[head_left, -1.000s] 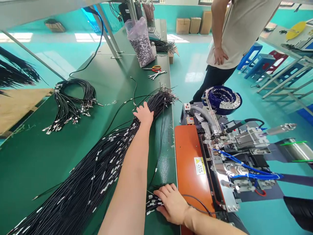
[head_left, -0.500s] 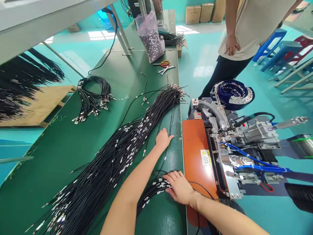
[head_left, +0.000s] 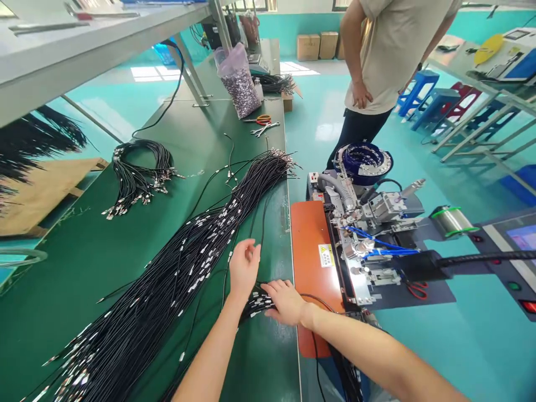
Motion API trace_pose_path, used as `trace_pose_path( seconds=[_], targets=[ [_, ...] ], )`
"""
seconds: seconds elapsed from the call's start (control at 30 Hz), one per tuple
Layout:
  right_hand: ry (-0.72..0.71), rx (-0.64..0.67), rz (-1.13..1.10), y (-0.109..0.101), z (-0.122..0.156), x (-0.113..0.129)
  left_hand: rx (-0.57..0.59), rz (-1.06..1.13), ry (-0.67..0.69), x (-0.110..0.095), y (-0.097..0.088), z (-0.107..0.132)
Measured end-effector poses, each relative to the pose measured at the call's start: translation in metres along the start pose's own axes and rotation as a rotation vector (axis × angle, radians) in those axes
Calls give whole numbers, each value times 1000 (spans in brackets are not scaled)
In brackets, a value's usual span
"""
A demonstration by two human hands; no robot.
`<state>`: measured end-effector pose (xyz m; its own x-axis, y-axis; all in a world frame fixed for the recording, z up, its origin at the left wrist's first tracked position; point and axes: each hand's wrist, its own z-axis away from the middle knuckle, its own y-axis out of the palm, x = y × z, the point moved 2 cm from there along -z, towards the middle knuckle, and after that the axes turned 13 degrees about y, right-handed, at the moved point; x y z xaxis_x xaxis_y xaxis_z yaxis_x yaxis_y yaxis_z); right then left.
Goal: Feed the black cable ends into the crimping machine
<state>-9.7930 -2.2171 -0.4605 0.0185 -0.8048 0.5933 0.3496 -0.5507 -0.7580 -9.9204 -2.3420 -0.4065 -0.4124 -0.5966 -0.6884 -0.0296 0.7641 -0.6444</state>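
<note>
My left hand [head_left: 244,265] is raised a little over the green table, fingers curled in and thumb up. A thin black cable runs up to its thumb; whether the fingers pinch it is hidden. My right hand [head_left: 287,301] lies palm down at the table's edge, its fingers closed over one end of a smaller bundle of black cables [head_left: 258,301] with white tags. Part of that bundle passes behind my left forearm. Left of both hands stretches a long, thick pile of black cables [head_left: 167,285] with white tags and bare metal ends.
On the right stands a machine with an orange plate [head_left: 310,240], a blue feeder bowl [head_left: 363,162] and a wire spool [head_left: 454,221]. A tied cable coil [head_left: 142,173], scissors [head_left: 263,119], wrenches [head_left: 264,129] and a bag of small parts [head_left: 240,86] lie further off. A person [head_left: 389,61] stands beyond.
The view has shifted, showing more of the right side. My left hand has come back nearer my right hand, its fingers now curled upward. My right hand stays on the smaller bundle.
</note>
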Motion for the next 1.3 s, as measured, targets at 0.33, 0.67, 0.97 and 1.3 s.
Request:
trace_pose_path(
  seconds=[0.33,0.67,0.97,1.3],
  targets=[
    [-84,53,-239,-48,234,-105,399,-114,247,-87,59,248],
    [2,-59,-381,-13,330,-235,238,-301,329,-59,122,303],
    [228,-143,-555,50,341,-280,178,-170,215,-75,126,309],
    [415,-52,-449,77,351,-270,528,-199,759,-154,162,279]
  ],
)
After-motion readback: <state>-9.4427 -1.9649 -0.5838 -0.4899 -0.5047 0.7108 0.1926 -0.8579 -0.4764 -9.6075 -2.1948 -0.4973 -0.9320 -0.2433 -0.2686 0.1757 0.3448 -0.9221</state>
